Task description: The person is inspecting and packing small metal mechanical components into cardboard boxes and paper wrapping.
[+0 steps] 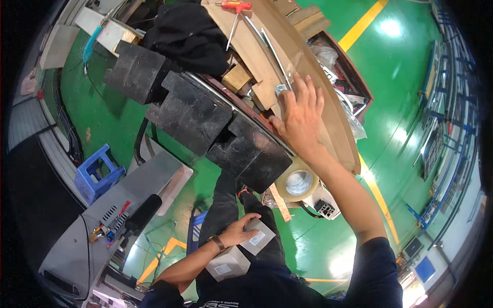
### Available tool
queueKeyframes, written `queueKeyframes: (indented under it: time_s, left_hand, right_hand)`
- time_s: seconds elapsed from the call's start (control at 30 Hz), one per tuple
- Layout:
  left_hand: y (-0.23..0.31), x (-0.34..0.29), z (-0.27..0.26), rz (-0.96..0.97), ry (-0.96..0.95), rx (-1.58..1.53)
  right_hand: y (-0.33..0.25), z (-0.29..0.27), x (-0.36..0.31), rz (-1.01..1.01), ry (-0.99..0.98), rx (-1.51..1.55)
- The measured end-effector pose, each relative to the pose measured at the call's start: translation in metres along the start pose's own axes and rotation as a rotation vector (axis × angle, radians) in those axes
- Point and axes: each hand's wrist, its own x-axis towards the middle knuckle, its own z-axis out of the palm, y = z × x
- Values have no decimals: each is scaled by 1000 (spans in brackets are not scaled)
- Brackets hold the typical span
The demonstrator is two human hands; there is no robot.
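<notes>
My left hand (238, 233) is low over my lap, with a wristwatch on its wrist. Its fingers and thumb close on a small grey box (263, 241) that has a white label. A second grey box (228, 267), also labelled, rests against my lap beneath that wrist. My right hand (303, 113) reaches forward over a long sheet of brown cardboard (336, 120), fingers spread and nothing visible in them. Close to its fingertips lie a small metal piece (280, 89) and a thin metal rod (272, 49). Whether the fingers touch the cardboard I cannot tell.
Black notched blocks (190, 110) line the bench's near edge. A clear tape roll (281, 185) sits by my right forearm. Beyond are a red-handled tool (235, 6), black cloth (182, 33) and a cluttered box (367, 92). A blue stool (97, 174) stands left.
</notes>
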Motion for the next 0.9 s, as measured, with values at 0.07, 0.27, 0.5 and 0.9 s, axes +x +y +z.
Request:
queueKeyframes:
  time_s: [0.07, 0.27, 0.5, 0.9]
  left_hand:
    - [4, 1, 0, 13, 5, 10]
    - [7, -1, -2, 16, -8, -47]
    - [-3, 0, -2, -3, -11, -26]
    - [9, -3, -1, -54, -11, 8]
  right_hand:
    - [1, 1, 0, -19, 7, -11]
    - [22, 3, 2, -82, 1, 98]
    - [36, -7, 7, 65, -69, 344]
    - [38, 0, 0, 22, -12, 326]
